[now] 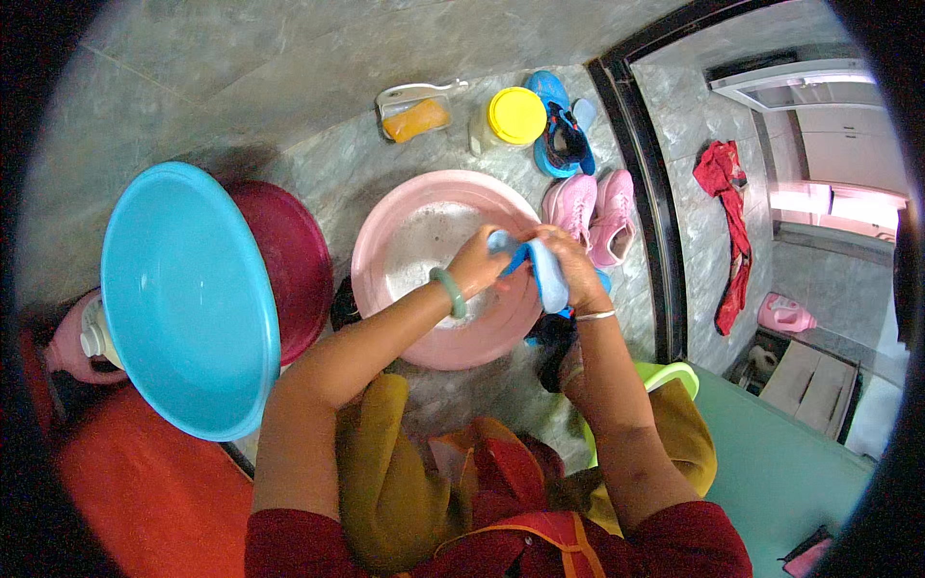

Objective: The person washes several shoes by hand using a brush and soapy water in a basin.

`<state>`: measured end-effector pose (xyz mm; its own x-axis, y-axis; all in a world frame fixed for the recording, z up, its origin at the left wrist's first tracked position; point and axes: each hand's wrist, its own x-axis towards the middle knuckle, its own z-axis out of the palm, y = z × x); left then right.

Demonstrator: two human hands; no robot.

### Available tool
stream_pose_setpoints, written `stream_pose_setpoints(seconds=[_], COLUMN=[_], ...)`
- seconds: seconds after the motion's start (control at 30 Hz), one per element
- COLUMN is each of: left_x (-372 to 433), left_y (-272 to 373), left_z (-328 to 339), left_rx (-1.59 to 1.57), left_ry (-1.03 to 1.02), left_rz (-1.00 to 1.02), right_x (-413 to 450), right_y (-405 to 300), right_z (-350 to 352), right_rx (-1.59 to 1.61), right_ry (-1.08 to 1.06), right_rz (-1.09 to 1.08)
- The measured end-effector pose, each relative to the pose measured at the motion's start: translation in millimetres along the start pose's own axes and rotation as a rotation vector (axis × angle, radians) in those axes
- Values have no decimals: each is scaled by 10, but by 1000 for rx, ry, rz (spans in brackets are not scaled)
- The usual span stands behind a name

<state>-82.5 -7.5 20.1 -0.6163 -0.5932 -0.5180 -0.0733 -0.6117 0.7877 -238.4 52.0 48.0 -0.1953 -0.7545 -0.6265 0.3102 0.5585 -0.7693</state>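
Above the right half of a pink plastic basin (372,238), both my hands hold what looks like a blue shoe insole (551,280), bent, with a paler face showing. My left hand (478,261) grips the end on the left; a green bangle circles that wrist. My right hand (576,269) is closed around the other side, and a silver-coloured bangle sits below it. Sudsy water (433,235) covers the basin's bottom. The middle of the insole is partly hidden by my fingers.
Pink sneakers (571,206) and blue shoes (553,94) stand right of the basin. A yellow-lidded tub (517,115) and a soap bar (417,121) lie beyond. A blue basin (188,303) leans before a dark red basin (282,267) at left. A black door frame (654,217) borders the right.
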Motion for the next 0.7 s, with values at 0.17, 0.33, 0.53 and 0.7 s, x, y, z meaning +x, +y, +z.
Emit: stream_pose_setpoints(seconds=[0.17,0.33,0.53,0.7], left_x=[847,1328,1310,1071], left_y=[456,656,-219,-323], left_z=[406,746,827,1014], left_rx=[184,73,405,652], left_ry=[83,47,-8,-92], left_rz=[286,496,334,232], right_x=[124,603,788,542], right_y=[-516,-846,68,784], right_z=[-252,-670,-1282,-1079], right_rx=[418,429,-516,-808], right_ry=[248,200,478,516], right_rz=[-295,-417,-375,-480])
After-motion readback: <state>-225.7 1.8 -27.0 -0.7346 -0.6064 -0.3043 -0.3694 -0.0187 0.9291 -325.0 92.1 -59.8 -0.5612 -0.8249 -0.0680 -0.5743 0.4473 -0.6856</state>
